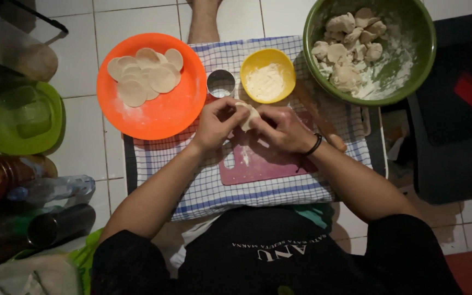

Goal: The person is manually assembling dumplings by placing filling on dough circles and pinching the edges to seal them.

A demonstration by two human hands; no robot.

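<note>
Checked blue-and-white cloth [258, 188] covers the low work surface; we note it as the largest item, spread beneath everything in use. Next in size, the green bowl [411, 82] sits at the far right corner and holds lumps of dough [348, 41] in loose flour. We record an orange plate [165, 109] at the far left of the cloth, carrying a stack of flat round dough discs [146, 76]. A dark red cutting board [263, 161] lies at the centre, directly under the hands. A wooden rolling pin [318, 117] rests diagonally at the right edge of the board, partly hidden behind the right wrist. A yellow bowl [267, 76] with a pale filling or flour stands between plate and green bowl; we cannot tell which it holds. A small metal ring cutter [220, 83] stands just beside it, to its left.

We find the left hand [217, 123] and right hand [282, 128] brought together above the board, both pinching one small piece of dough [248, 114] between the fingertips. That piece is lifted off the board, just near the yellow bowl. A black band [313, 145] circles the right wrist.
</note>
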